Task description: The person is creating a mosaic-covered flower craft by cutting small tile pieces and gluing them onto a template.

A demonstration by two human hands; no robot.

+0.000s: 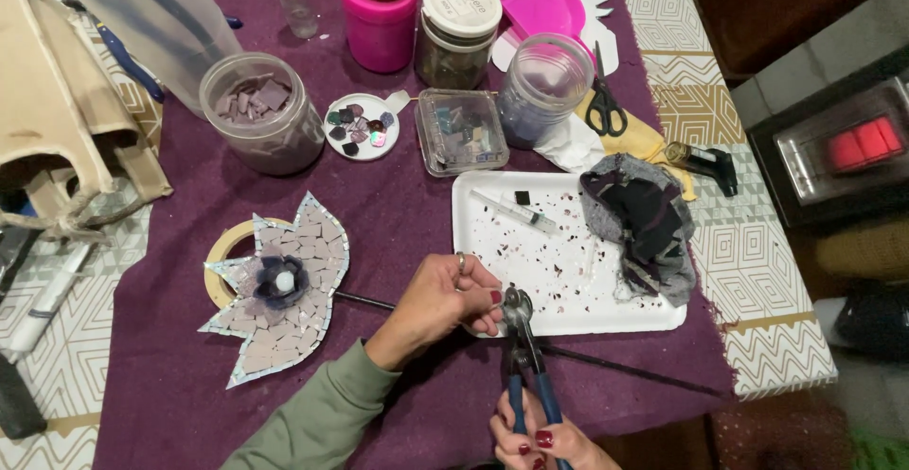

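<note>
You get even, fairly bright overhead light, with soft shadows under the hands. The white tray [473,243] glares mildly, and the heater [862,143] glows red (overexposed). Edges bow outward; the right margin looks perhaps slightly blurred.

1. Nippers [524,356]: metal wheeled head, blue handles, standing nearly upright with the head at the white tray's front edge, handles toward the person.
2. Tile piece: pinched at the nippers' head, too small and hidden to make out.
</note>
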